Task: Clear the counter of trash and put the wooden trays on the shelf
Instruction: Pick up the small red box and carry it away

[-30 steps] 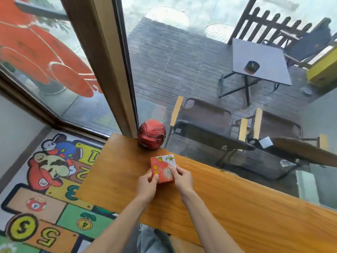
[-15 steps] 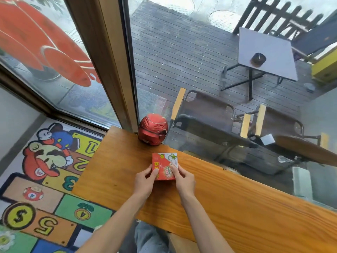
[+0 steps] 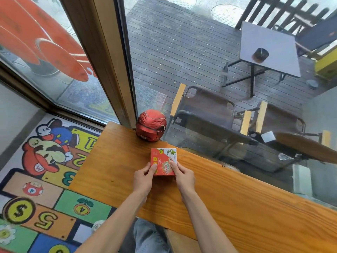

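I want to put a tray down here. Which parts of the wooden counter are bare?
The counter is bare right of the red box, along the window. A narrower bare strip lies left of it. The far left corner is crowded: the red helmet, the box, both hands.

The box [image 3: 164,161] sits on the counter [image 3: 237,207] between my hands, with the helmet [image 3: 151,126] behind it by the window.

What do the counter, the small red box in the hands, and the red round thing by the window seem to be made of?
Long orange-brown counter: wood, smooth varnished finish, with grain lines showing. Small red printed box: probably thin cardboard, with flat faces, sharp edges and glossy print. Red helmet-shaped round object: likely moulded plastic or painted metal, with satin sheen and ridged panels.
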